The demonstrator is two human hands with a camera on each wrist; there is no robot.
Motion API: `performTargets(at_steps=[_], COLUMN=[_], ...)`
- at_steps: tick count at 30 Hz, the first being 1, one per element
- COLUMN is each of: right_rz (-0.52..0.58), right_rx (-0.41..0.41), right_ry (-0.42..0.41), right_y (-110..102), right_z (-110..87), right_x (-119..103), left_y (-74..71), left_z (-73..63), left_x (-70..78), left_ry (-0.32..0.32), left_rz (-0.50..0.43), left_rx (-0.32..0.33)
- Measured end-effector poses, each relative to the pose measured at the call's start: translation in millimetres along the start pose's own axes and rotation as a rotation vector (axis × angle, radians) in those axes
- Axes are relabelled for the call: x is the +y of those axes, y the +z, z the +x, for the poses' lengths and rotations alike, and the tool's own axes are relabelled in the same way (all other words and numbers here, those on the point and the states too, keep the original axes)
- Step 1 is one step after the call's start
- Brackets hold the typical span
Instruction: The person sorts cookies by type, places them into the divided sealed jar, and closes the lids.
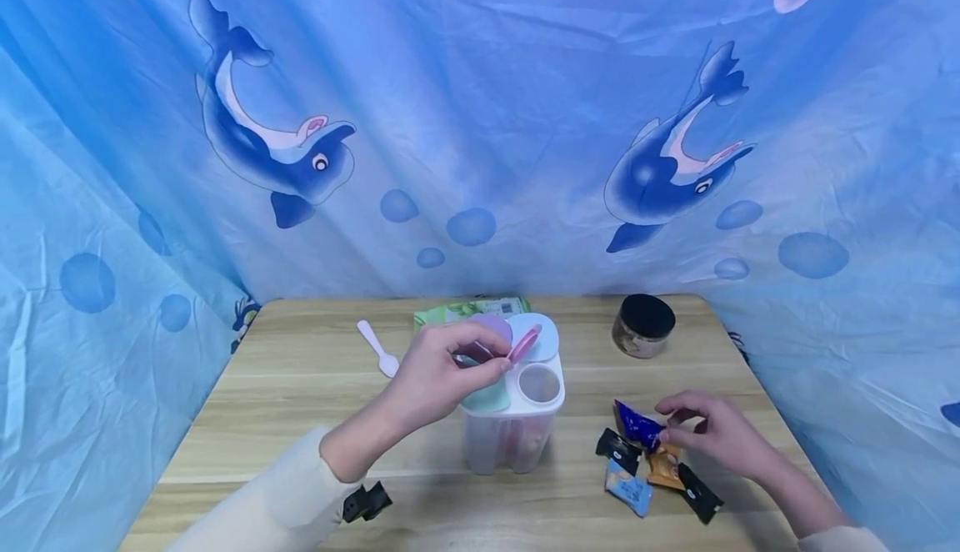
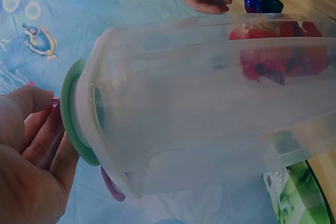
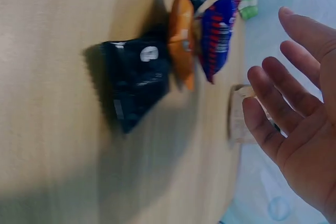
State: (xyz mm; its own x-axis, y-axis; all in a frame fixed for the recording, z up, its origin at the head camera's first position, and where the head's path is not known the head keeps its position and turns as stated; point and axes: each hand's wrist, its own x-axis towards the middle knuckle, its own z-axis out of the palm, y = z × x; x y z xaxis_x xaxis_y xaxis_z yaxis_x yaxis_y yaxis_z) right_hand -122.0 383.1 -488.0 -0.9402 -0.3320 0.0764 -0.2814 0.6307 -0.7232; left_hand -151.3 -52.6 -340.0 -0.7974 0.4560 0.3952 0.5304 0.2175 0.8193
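Observation:
My left hand (image 1: 438,368) pinches a round pink lid (image 1: 524,343) on edge, above a clear storage container (image 1: 483,445) with several round openings. One opening (image 1: 539,384) at the front right is uncovered; green (image 2: 70,111), purple (image 1: 495,327) and white (image 1: 542,335) lids cover others. Red packets (image 2: 283,59) lie inside the container. Over at the right, my right hand (image 1: 716,431) hovers with loosely bent fingers beside a dark blue snack packet (image 1: 637,425). Around it lie orange (image 1: 664,464), light blue (image 1: 628,487) and black (image 1: 700,494) packets. Nothing sits in the right palm in the right wrist view.
Behind the container lies a green bag (image 1: 450,312). A pale pink spoon (image 1: 378,350) rests to its left. The black-lidded jar (image 1: 643,325) stands at the back right. A small black object (image 1: 367,502) is by the left sleeve. A blue curtain (image 1: 480,118) hangs behind the wooden table (image 1: 270,402).

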Motion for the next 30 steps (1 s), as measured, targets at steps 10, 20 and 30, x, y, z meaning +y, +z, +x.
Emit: performTargets(at_steps=[10,20,30], right_rz=[0.047,-0.032,-0.058], right_rx=[-0.052,-0.067,-0.100], right_ry=[0.136,0.216,0.216], right_y=[20,25,29], right_z=[-2.1,3.1,11.1], right_x=[18,20,26], left_y=[2.5,1.5,-1.4], left_z=[-1.9,-2.4,-1.8], left_x=[-2.7,-4.8,-3.7], left_ry=[0.003,0.006,0.009], left_rz=[-0.015,-0.009,-0.019], left_rx=[-0.015,-0.008,-0.005])
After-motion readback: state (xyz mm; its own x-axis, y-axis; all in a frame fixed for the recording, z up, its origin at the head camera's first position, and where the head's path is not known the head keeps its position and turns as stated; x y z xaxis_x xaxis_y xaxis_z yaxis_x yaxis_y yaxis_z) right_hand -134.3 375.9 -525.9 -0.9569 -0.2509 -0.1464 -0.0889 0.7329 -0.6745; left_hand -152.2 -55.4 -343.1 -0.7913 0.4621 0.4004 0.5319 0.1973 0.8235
